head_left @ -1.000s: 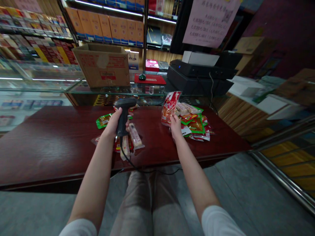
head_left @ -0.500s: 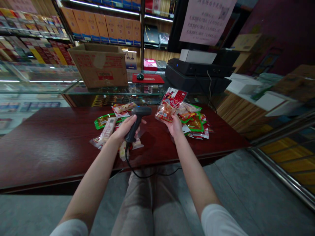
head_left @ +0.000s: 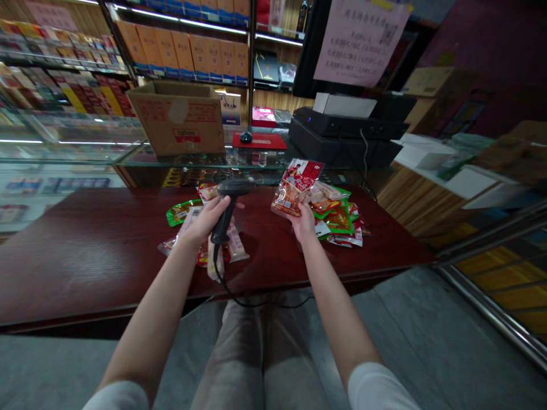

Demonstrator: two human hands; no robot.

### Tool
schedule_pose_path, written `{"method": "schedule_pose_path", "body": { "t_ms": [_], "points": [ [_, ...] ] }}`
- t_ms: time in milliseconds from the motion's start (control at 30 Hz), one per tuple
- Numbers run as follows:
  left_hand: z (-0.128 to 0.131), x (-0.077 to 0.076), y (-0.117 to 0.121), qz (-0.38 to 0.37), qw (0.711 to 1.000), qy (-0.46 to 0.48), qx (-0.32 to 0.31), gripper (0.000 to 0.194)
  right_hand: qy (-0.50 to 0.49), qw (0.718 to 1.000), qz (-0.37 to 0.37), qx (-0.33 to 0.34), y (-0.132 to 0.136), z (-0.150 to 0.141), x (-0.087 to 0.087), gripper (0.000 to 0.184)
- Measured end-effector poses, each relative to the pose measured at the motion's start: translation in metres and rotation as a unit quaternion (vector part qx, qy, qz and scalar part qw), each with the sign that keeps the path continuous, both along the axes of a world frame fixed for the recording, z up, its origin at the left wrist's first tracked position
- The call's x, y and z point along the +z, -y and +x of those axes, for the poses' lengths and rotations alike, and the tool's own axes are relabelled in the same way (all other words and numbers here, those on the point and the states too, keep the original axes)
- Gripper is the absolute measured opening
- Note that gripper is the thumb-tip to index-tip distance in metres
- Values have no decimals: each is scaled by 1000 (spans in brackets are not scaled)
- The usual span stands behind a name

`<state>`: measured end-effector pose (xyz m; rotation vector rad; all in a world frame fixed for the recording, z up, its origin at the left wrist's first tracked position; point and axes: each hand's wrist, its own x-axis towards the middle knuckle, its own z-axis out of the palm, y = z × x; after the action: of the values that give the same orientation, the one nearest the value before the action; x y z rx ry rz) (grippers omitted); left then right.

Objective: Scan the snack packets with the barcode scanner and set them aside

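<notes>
The left hand (head_left: 205,221) is closed firmly around the handle of a black corded barcode scanner (head_left: 226,212), and the scanner's head points toward the right hand. Its cable (head_left: 220,278) hangs down past the table edge. The right hand (head_left: 302,222) grasps a red and clear snack packet (head_left: 294,188) with fingers and thumb — the packet is lifted above the table, near the scanner but not touching it. Just beyond the right hand lies a heap of green-edged packets (head_left: 335,219) on the dark red wooden table (head_left: 85,256). Pale sausage packets (head_left: 236,244) lie under the left hand. Further ahead, a cardboard box (head_left: 179,122) stands on a glass counter (head_left: 205,162) — beside a black printer (head_left: 342,136).
</notes>
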<state>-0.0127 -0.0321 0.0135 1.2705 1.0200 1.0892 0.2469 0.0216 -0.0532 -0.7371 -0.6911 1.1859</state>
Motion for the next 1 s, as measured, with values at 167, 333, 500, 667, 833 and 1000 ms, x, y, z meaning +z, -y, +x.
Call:
{"method": "schedule_pose_path", "body": {
  "t_ms": [167, 333, 500, 667, 833, 1000],
  "points": [
    [-48, 22, -17, 24, 987, -50, 148, 38, 29, 1000, -3, -11, -2, 1, -6, 21],
    [-78, 5, -27, -31, 970, -58, 233, 26, 112, 992, 4, -52, -1, 3, -3, 27],
    [-73, -27, -33, -84, 968, -2, 237, 22, 401, 885, 74, -226, 6, 42, 34, 36],
    [-66, -44, -48, -76, 982, 13, 170, 22, 678, 665, 13, -313, 16, 90, 73, 45],
    [-53, -41, -52, -88, 980, 8, 179, 19, 769, 559, -103, -293, 11, 110, 66, 42],
    [-42, -44, -53, -77, 985, 20, 151, 22, 769, 552, -55, -318, 13, 106, 62, 52]
  ]
}}
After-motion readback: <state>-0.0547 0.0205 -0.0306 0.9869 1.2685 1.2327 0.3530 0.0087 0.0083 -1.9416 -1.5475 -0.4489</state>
